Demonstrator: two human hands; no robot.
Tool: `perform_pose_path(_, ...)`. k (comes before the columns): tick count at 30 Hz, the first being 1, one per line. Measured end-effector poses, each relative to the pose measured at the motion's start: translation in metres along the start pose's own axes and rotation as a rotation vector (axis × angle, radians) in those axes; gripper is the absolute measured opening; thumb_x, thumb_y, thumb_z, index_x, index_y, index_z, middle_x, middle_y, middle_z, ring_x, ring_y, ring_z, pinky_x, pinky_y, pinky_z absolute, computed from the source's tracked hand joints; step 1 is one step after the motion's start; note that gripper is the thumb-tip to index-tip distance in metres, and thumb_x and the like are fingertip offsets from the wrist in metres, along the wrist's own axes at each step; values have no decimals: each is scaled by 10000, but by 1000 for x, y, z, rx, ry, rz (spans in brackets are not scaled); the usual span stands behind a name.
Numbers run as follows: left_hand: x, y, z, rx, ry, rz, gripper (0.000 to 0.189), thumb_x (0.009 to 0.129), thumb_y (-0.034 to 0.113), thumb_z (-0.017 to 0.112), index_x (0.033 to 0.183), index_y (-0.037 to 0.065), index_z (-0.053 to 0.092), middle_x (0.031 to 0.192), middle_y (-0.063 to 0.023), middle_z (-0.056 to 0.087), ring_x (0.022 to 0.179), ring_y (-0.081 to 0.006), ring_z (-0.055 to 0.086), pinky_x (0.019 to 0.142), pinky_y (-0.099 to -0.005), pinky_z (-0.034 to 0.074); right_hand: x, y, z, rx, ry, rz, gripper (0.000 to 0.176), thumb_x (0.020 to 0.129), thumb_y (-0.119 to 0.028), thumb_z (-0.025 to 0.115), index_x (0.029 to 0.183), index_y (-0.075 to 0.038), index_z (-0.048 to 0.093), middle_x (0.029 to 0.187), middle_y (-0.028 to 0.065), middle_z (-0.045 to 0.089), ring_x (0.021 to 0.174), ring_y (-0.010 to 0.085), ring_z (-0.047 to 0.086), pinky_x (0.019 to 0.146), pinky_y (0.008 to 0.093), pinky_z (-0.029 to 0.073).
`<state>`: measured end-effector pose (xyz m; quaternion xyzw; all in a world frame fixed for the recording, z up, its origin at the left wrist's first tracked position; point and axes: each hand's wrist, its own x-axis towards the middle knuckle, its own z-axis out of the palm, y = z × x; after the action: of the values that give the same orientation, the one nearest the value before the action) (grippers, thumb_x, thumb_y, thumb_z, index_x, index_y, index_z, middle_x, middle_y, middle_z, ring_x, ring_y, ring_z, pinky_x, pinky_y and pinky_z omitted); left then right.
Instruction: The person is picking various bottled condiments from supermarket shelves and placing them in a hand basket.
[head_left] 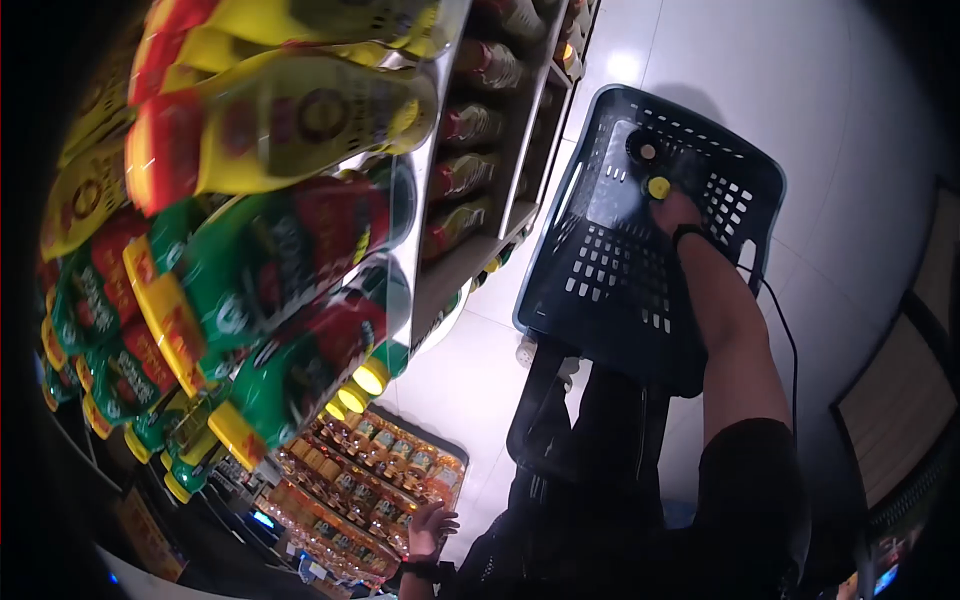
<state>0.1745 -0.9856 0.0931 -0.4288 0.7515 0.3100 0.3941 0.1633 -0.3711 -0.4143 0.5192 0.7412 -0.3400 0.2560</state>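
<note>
Colours & patterns: dk basket [625, 335], grn/yel/red btls.
Basket = v. dk navy-blk w/ rows of pale slots; yel cap [658, 187] inside + tan round top [648, 152] nr it. Upper shelf btls [300, 120]: yel w/ red ends, dk circular print. Btls below [270, 250]: grn, dk red labels w/ white lettering, yel-orange ends; round caps [371, 377] at lower edge bright yel. Rack btls [390, 455] amber-orange, rptd in rows. Floor [480, 350] whitish-grey w/ thin dk tile lines. Trousers [620, 430], sleeve [755, 470] & both wristbands [690, 231] blk. Panels [900, 400] at R brown, blk edges.
</note>
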Motion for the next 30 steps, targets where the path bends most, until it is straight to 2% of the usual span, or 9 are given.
perform_pose_path(2,1,10,9,33,23,-50,360,969,114,607,1285,-52,564,963,-206,724,748,-265,717,661,-342,584,27,-9,11,-78,42,26,629,883,-431,666,1364,-70,479,1303,224,621,1162,374,648,997,479,522)
perform_pose_path(8,-1,22,31,124,25,-90,339,984,146,611,1266,-41,595,974,-190,730,774,-244,720,684,-321,576,86,1,56,-90,10,49,711,898,-491,640,1383,-9,447,1287,255,621,1169,395,632,983,497,523)
perform_pose_path(13,-2,28,33,161,13,-42,343,989,146,582,1271,-51,592,995,-194,726,780,-244,719,707,-321,579,71,14,51,-82,-7,-51,588,885,-440,646,1266,3,576,1204,261,665,1117,397,654,948,483,535)
perform_pose_path(15,-1,34,31,126,-13,-7,346,991,140,575,1275,-57,588,1003,-205,722,802,-250,719,731,-325,584,30,13,38,-75,84,-46,561,872,-438,659,1204,13,621,1168,259,682,1097,403,660,940,480,536)
perform_pose_path(19,2,46,40,121,-113,152,329,1005,117,557,1285,-52,588,1011,-201,717,810,-239,711,734,-330,584,-60,16,-12,41,43,20,554,841,-470,700,1089,25,681,1066,274,708,1014,430,681,897,489,542)
perform_pose_path(21,5,48,43,91,-176,249,309,1012,115,563,1282,-32,597,1001,-174,720,799,-210,702,730,-315,574,-118,17,-44,197,-23,71,596,816,-465,711,1184,2,663,1083,261,709,1055,430,671,922,481,533)
perform_pose_path(22,7,52,45,111,-186,258,302,1014,117,567,1278,-25,600,998,-164,722,795,-198,698,731,-306,570,-157,14,-64,152,82,-44,570,825,-448,711,1200,-21,664,1069,250,715,1041,430,674,911,475,537)
perform_pose_path(25,18,51,47,61,-285,387,281,1002,101,598,1259,-11,612,997,-120,731,800,-153,689,729,-280,553,-259,6,-123,271,56,-189,507,851,-396,711,1199,-30,663,1038,241,717,1006,411,685,850,452,535)
perform_pose_path(30,24,60,47,-24,-425,702,272,970,70,645,1234,9,631,929,-60,707,767,-116,647,732,-254,525,-423,-28,-202,299,123,-416,641,826,-322,748,1347,17,590,1072,260,714,999,363,714,860,391,540)
